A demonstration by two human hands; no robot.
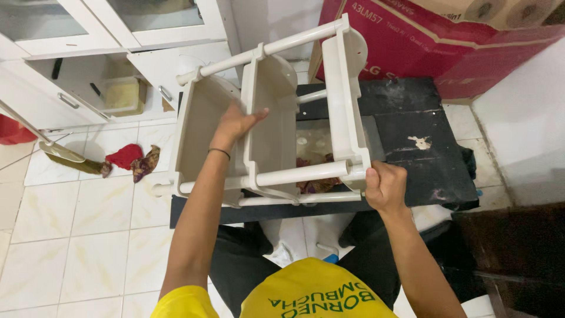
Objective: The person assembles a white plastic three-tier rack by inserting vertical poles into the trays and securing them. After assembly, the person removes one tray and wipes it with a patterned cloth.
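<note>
1. Broadly, the cream plastic rack (276, 118) is the biggest thing in hand: three tiers joined by round poles, tipped on its side and held up over the dark low table (412, 153). It looks light for its bulk and stiff enough to keep its shape, though the push-fit joints between poles and trays may well flex or pull apart if twisted.
2. The trays are smooth, glossy plastic, probably slippery to a flat palm; their raised rims and the poles give the surest hold.
3. The left hand (235, 125) grasps the rim of the middle tray, thumb and fingers spread over the edge.
4. The right hand (385, 187) is clenched around the end of the lower pole at the corner of the outer tray, a firm grip on a narrow round part.
5. Beneath the rack, something reddish lies on the table, too hidden to identify.
6. On the white tiled floor (88, 235), well apart to the left, lie crumpled rags (132, 159).
</note>
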